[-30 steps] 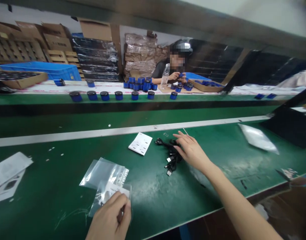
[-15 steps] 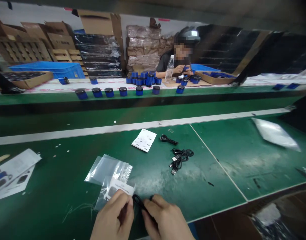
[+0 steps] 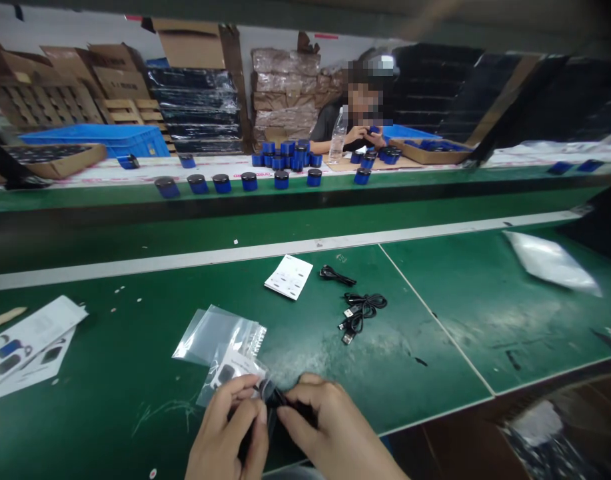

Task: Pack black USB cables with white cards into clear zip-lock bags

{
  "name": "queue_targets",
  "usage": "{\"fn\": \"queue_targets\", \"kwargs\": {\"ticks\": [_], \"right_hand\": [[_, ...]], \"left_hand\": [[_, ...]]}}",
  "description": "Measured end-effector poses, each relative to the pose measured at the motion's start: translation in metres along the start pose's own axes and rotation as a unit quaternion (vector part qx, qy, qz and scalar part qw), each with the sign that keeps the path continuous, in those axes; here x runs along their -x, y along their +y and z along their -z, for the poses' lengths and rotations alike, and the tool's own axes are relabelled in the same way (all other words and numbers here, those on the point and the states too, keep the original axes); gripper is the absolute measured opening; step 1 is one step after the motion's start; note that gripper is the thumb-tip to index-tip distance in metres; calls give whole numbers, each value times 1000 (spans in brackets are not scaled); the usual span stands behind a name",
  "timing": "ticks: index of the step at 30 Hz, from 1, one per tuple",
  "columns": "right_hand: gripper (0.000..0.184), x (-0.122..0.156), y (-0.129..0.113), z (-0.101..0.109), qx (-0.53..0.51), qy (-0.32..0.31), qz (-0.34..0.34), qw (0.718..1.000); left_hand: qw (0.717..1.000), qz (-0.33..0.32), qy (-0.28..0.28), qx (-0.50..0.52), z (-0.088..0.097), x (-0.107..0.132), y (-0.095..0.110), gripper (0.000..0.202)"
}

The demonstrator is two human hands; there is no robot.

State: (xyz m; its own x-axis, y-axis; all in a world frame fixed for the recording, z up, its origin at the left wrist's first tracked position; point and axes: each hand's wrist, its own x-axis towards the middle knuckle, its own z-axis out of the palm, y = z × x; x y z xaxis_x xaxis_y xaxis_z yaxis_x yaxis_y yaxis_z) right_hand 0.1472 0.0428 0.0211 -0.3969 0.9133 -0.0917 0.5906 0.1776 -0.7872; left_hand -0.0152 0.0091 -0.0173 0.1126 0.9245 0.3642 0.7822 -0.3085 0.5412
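Note:
At the near edge of the bench, my left hand (image 3: 228,430) pinches the mouth of a clear plastic bag (image 3: 205,395). A printed leaflet (image 3: 240,363) shows inside the bag. My right hand (image 3: 332,417) grips a bundled black cable (image 3: 275,396) at the bag's mouth; the fingers hide part of it, and its front end appears to be within the plastic. More clear bags (image 3: 210,333) lie flat just beyond my left hand. Ahead are a small stack of white leaflets (image 3: 289,277), a folded black cable (image 3: 338,274) and a cluster of black USB cables (image 3: 360,313).
Printed sheets (image 3: 30,347) lie at the left and a white plastic packet (image 3: 552,262) at the right. Several blue cylinders with black tops (image 3: 281,180) line the far ledge. Behind it a co-worker (image 3: 330,123) handles a blue piece near a plastic bottle (image 3: 338,137).
My right hand has brought the cable against the bag, and the cable's front end now overlaps the plastic. My left fingers have shifted along the bag's mouth. The view has moved slightly.

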Motion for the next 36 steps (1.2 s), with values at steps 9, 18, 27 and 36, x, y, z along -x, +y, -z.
{"fn": "queue_targets", "kwargs": {"ticks": [9,18,27,36], "right_hand": [[8,4,0,2,-127,29,-95,987],[13,0,2,-13,-137,92,-52,985],[45,11,-17,22,-198,-92,13,976],[15,5,-7,-7,-91,100,-20,991]], "left_hand": [[1000,22,11,20,-2,-2,1,20],[994,71,-13,83,0,-1,2,20],[996,42,25,76,3,-2,7,19],[998,-8,51,19,2,4,14,23]]}}
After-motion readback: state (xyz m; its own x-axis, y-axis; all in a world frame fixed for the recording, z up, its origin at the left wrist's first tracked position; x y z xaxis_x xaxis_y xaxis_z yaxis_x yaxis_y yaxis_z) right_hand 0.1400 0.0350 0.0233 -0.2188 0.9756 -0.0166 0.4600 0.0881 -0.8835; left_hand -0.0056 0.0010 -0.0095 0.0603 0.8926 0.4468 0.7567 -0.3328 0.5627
